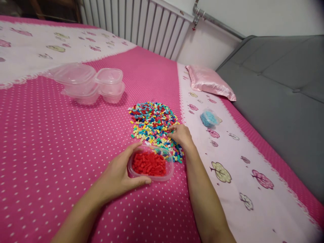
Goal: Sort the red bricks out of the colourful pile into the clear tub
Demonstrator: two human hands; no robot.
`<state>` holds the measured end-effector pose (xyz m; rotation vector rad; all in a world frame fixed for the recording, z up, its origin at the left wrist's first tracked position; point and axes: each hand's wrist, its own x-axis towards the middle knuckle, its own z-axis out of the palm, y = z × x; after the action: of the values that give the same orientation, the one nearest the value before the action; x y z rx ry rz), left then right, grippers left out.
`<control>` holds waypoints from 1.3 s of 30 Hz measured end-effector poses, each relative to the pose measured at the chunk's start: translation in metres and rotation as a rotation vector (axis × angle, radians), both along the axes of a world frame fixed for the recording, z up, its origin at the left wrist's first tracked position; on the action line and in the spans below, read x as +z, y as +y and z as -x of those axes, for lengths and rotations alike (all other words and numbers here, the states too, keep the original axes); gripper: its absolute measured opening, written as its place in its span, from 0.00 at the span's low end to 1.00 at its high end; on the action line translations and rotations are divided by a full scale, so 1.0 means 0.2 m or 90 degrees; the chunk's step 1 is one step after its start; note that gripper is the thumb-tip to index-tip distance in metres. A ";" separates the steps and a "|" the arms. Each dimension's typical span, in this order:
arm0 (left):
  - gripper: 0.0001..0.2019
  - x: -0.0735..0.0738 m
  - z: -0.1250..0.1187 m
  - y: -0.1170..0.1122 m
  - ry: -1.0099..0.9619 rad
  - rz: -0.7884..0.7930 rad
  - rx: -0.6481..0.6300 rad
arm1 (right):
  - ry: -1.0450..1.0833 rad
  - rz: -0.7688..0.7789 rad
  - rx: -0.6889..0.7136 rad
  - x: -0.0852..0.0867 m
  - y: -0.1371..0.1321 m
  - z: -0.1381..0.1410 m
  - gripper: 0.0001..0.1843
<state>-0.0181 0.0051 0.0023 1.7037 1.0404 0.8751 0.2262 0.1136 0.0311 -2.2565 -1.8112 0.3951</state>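
Observation:
My left hand (118, 170) grips a clear plastic container (170, 170) by its left end, thumb along the near side and fingers on the far rim. Small red plastic building bricks (149, 164) fill much of it. Just beyond lies a loose pile of small multicoloured bricks (152, 118), spread on the pink polka-dot cover. My right hand (181, 135) reaches into the right side of that pile, its thumb and forefinger bent together among the bricks. Whatever is between those fingertips is too small to make out.
Stacked clear containers (108, 79) stand at the back left. To the right, a small container of light blue bricks (209, 118) sits on the white printed band. A pink satin pillow (211, 82) lies near the grey padded headboard (275, 74). A white radiator (136, 23) is behind.

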 end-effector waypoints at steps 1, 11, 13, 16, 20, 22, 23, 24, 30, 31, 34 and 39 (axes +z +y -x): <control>0.43 0.00 0.00 0.00 -0.001 -0.001 -0.001 | -0.008 -0.001 -0.004 0.00 0.00 0.00 0.16; 0.42 -0.01 0.01 0.00 0.002 0.003 -0.009 | -0.011 -0.018 0.021 0.00 -0.01 0.01 0.11; 0.42 -0.01 0.01 -0.01 -0.001 0.002 -0.007 | -0.006 -0.018 0.022 0.00 -0.01 0.02 0.11; 0.42 0.00 0.01 -0.01 -0.005 0.000 -0.003 | 0.003 -0.010 0.023 0.01 -0.01 0.04 0.12; 0.42 0.00 0.00 -0.01 -0.004 -0.002 -0.002 | 0.004 -0.003 0.015 0.01 -0.01 0.05 0.12; 0.42 0.00 0.00 0.00 -0.002 -0.001 -0.003 | -0.002 -0.011 0.023 0.00 -0.01 0.05 0.10; 0.43 0.00 0.00 0.00 -0.001 0.000 -0.003 | -0.002 -0.016 0.028 0.00 -0.01 0.05 0.09; 0.43 0.01 0.00 0.00 -0.002 0.000 -0.001 | 0.000 -0.020 0.033 -0.01 -0.01 0.05 0.09; 0.43 0.00 0.01 0.00 -0.001 0.001 0.001 | 0.021 -0.025 0.040 -0.02 0.00 0.04 0.11; 0.43 0.00 0.01 -0.01 -0.002 0.001 0.001 | 0.022 -0.020 0.042 -0.02 0.00 0.04 0.11; 0.43 -0.01 0.01 0.00 -0.003 0.001 -0.003 | 0.017 -0.016 0.049 -0.01 0.00 0.04 0.12; 0.43 -0.01 0.01 -0.01 0.003 0.000 -0.010 | 0.011 -0.031 0.056 -0.01 -0.01 0.04 0.10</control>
<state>-0.0199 0.0039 0.0011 1.7124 1.0290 0.8629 0.2175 0.1125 0.0283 -2.1398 -1.8948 0.3801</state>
